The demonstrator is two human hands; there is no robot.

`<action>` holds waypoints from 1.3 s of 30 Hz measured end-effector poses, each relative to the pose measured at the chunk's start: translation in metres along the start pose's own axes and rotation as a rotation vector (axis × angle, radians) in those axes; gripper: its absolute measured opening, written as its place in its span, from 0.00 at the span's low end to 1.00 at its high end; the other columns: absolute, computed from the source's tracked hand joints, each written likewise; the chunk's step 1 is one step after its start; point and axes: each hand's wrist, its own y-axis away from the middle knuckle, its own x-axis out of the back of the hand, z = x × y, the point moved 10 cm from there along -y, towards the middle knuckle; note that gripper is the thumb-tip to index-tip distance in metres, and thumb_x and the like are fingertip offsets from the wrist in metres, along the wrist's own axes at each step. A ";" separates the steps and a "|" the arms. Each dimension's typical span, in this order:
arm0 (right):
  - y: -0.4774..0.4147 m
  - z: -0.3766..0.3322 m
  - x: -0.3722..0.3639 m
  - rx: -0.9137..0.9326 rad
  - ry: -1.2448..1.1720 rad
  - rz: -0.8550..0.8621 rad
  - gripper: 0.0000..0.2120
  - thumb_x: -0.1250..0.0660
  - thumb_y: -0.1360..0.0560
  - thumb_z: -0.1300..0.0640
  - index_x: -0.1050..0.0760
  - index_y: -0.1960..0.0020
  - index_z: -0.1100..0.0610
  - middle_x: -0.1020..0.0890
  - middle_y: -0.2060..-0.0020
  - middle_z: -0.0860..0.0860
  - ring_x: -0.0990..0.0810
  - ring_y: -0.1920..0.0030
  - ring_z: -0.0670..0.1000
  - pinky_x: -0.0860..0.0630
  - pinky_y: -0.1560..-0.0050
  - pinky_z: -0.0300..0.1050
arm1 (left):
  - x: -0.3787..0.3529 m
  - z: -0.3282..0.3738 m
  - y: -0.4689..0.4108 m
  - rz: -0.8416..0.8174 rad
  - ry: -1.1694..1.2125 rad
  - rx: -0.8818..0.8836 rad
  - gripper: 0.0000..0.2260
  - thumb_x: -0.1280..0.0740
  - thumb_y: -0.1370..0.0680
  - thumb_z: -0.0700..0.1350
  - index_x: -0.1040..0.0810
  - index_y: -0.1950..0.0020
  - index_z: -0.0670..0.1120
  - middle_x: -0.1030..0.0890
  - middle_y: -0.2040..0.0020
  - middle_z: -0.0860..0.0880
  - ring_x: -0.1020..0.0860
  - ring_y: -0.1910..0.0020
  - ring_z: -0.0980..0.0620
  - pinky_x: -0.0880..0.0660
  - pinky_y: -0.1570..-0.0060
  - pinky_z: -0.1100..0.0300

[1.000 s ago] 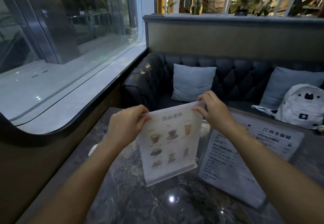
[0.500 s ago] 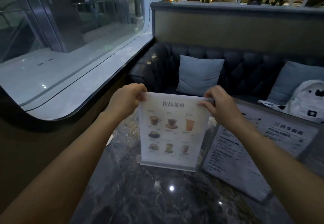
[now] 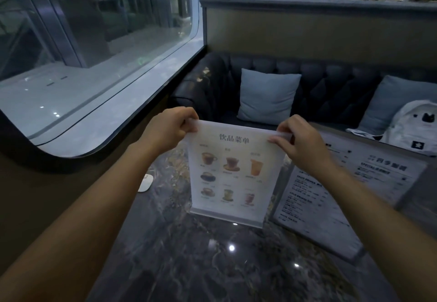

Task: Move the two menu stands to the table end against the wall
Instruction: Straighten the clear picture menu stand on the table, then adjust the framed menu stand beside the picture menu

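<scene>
I am pinching the top corners of the upright clear acrylic drinks menu stand (image 3: 228, 171) with my left hand (image 3: 169, 129) and right hand (image 3: 299, 141), both closed on it. Its base is sitting on the glossy dark marble table (image 3: 201, 266), squarer than a second ago. The grey printed menu stand (image 3: 343, 197) is leaning just beside it, toward the right edge.

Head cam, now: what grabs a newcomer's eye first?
The drinks menu stand, upright at centre on the dark marble table, pinched at its top corners by the left hand and right hand. Right of it, a second menu stand leans back. Behind, a sofa with a white backpack.
</scene>
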 end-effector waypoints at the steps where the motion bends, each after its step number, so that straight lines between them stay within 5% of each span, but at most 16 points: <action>1: 0.001 -0.001 0.000 0.003 0.002 0.000 0.10 0.31 0.29 0.58 0.29 0.58 0.63 0.29 0.62 0.52 0.31 0.64 0.50 0.34 0.65 0.44 | 0.000 0.000 0.001 0.000 0.002 -0.002 0.04 0.32 0.26 0.44 0.23 0.52 0.48 0.24 0.58 0.53 0.24 0.59 0.49 0.26 0.58 0.50; 17: 0.010 -0.012 0.002 0.025 0.064 -0.060 0.10 0.31 0.29 0.53 0.29 0.58 0.59 0.29 0.63 0.49 0.31 0.66 0.50 0.32 0.68 0.46 | -0.002 -0.009 0.012 -0.108 0.073 0.047 0.04 0.31 0.28 0.45 0.24 0.58 0.53 0.25 0.65 0.58 0.25 0.66 0.54 0.27 0.63 0.53; 25: 0.016 -0.014 0.007 0.016 0.100 -0.085 0.10 0.35 0.27 0.50 0.29 0.56 0.56 0.28 0.62 0.47 0.30 0.67 0.49 0.33 0.68 0.44 | 0.004 0.007 0.015 -0.181 0.162 0.009 0.10 0.32 0.29 0.59 0.23 0.54 0.55 0.20 0.56 0.54 0.23 0.56 0.55 0.26 0.59 0.57; 31: 0.016 -0.011 0.037 -0.015 0.125 -0.016 0.16 0.36 0.27 0.47 0.27 0.51 0.59 0.23 0.60 0.54 0.27 0.63 0.50 0.31 0.64 0.44 | 0.014 0.068 -0.006 -0.101 0.139 -0.105 0.12 0.35 0.28 0.59 0.23 0.50 0.54 0.21 0.56 0.54 0.23 0.57 0.56 0.25 0.56 0.57; 39: 0.042 0.024 0.096 -0.119 0.266 0.083 0.12 0.35 0.26 0.54 0.25 0.49 0.63 0.20 0.57 0.59 0.23 0.58 0.56 0.30 0.57 0.48 | -0.047 0.182 -0.054 -0.235 -0.039 -0.266 0.15 0.37 0.25 0.56 0.25 0.44 0.49 0.20 0.48 0.47 0.23 0.52 0.48 0.26 0.54 0.53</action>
